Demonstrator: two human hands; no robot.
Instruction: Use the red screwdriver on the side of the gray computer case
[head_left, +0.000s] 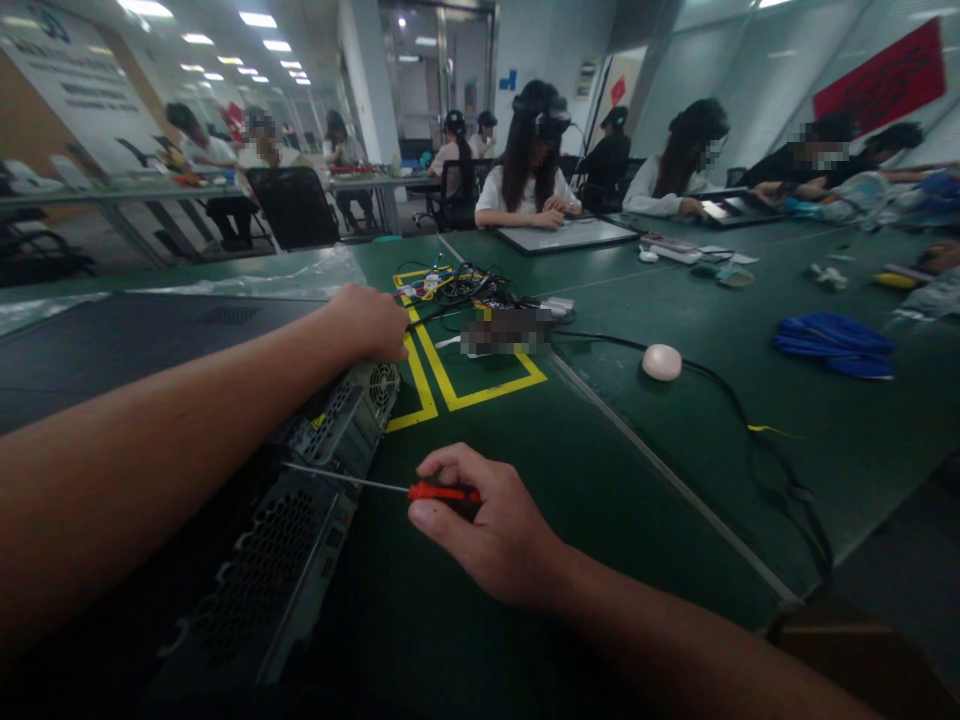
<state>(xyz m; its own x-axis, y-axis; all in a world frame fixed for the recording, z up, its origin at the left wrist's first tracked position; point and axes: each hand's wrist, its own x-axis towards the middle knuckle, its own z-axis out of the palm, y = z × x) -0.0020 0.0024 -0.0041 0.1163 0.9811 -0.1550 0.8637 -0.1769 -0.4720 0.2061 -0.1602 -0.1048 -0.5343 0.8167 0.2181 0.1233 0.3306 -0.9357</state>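
Note:
A dark desktop computer case [150,360] lies flat on the green table, its perforated rear panel [300,520] facing right. My left hand [371,322] rests closed over the case's far rear corner, above the fan grille [382,382]. My right hand [487,530] is closed around a screwdriver [442,492] with a red and black handle. Its thin metal shaft points left and the tip touches the rear panel.
Tangled cables [469,285] and small parts lie over yellow tape markings [442,385]. A pink round device [661,362] with a black cord sits to the right, a blue cloth [836,345] beyond it. Several people sit working at the far side and at other tables.

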